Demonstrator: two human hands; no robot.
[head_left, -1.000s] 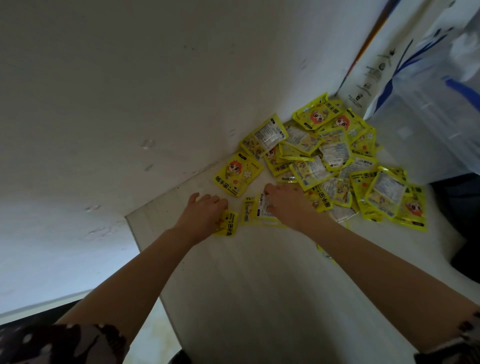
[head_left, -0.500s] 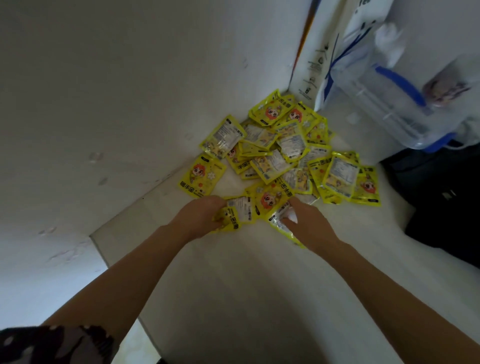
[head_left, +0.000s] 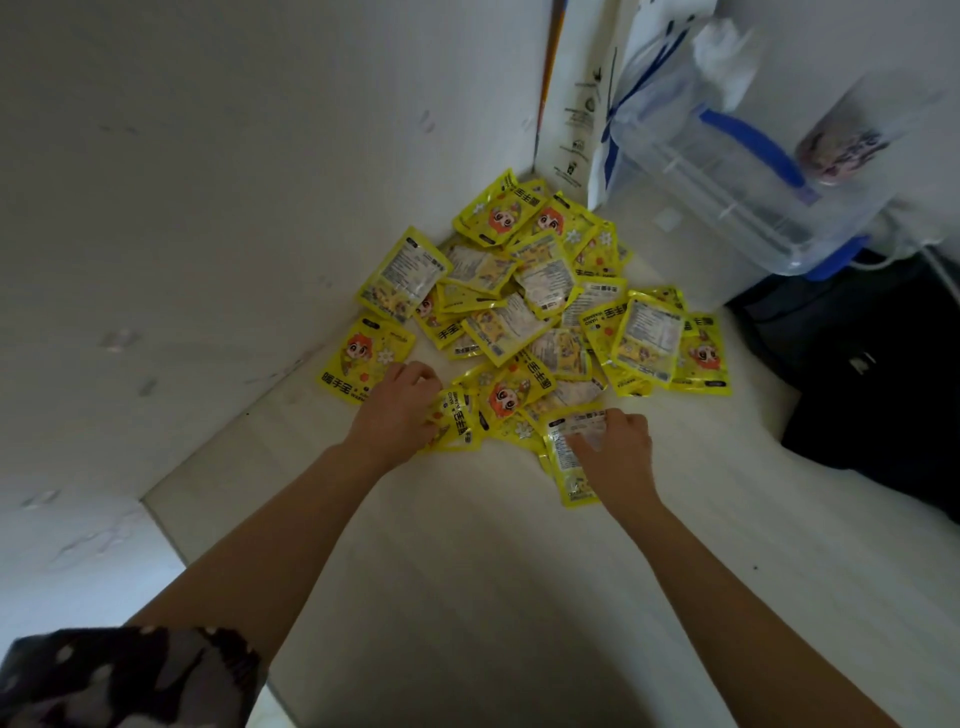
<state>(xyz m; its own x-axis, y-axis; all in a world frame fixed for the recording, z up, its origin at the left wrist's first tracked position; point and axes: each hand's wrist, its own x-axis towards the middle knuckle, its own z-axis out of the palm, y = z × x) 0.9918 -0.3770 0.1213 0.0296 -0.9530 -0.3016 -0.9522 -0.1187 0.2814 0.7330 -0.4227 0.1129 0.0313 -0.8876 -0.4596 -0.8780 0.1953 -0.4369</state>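
Gathering packets: my left hand (head_left: 395, 415) curls round a thin stack (head_left: 457, 423); my right hand (head_left: 621, 452) pinches one packet (head_left: 569, 467) beside the corner pile (head_left: 519, 312). Probably light, limp, slick; grip sealed edges.

The yellow plastic-film sachets (head_left: 524, 312) in your heap looked glossy and crinkled, shining along their seals. The yellow sachet with the white printed back (head_left: 569, 467) in your right hand (head_left: 618, 452) was just as slick. The pale wood-grain tabletop (head_left: 467, 597) was smooth and matt, and the white painted wall (head_left: 208, 182) was matt and dented. The clear plastic box with a blue handle (head_left: 737, 208) looked smooth.
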